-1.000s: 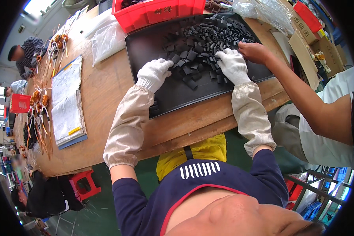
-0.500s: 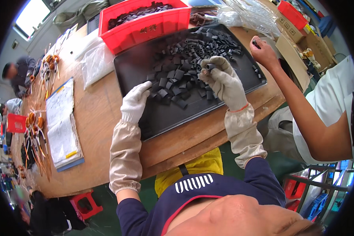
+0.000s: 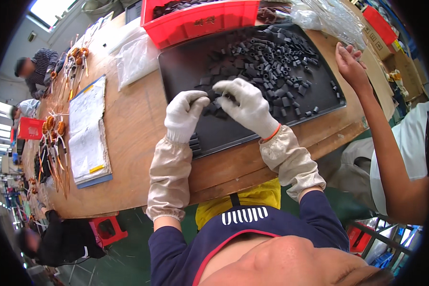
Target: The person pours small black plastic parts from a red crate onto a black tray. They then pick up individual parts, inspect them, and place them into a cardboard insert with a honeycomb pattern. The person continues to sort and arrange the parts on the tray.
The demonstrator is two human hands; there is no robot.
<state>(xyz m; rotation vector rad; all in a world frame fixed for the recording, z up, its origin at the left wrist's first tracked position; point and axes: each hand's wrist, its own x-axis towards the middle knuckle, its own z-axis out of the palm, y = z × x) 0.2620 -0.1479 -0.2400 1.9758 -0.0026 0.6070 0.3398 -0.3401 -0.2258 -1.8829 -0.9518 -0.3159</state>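
Both my hands wear white gloves and hover over the left half of a black tray. My left hand is closed in a pinch, and what its fingertips hold is hard to make out. Just right of it, my right hand has curled fingers turned toward the left one; whatever lies inside them is hidden. Short black tube pieces lie heaped in the tray, some round, others flattened. Beside my left wrist, several black tubes lie side by side in the tray's near left corner.
A red bin of dark pieces stands behind the tray. To the left lie a plastic bag, paper sheets on a clipboard and wired orange coils. At the right, a co-worker's hand hovers by the tray's edge.
My right hand has moved left, close to my left hand. The left hand's fingers have closed into a pinch. The view has shifted, and the co-worker's hand has opened somewhat.
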